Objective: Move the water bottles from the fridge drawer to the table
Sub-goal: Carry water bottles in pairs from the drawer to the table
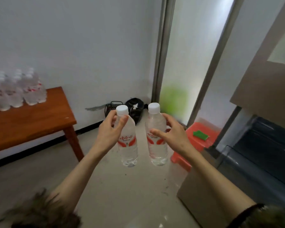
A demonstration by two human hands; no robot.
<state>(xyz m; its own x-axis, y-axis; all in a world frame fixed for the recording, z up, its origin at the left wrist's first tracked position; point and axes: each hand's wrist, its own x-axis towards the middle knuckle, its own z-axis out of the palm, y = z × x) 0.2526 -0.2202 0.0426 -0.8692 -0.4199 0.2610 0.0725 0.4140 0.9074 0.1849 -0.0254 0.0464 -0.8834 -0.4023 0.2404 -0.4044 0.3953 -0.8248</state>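
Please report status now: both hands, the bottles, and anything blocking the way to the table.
Left hand grips one bottle, right hand grips the other bottle. Both upright, in the air. More bottles already on table. Floor toward table shows no obstacle.

Reddish wooden table [39, 122] at left against the wall, cluster of blurry water bottles [16, 91] standing at its far left end, pale tiled floor [122, 195] underneath
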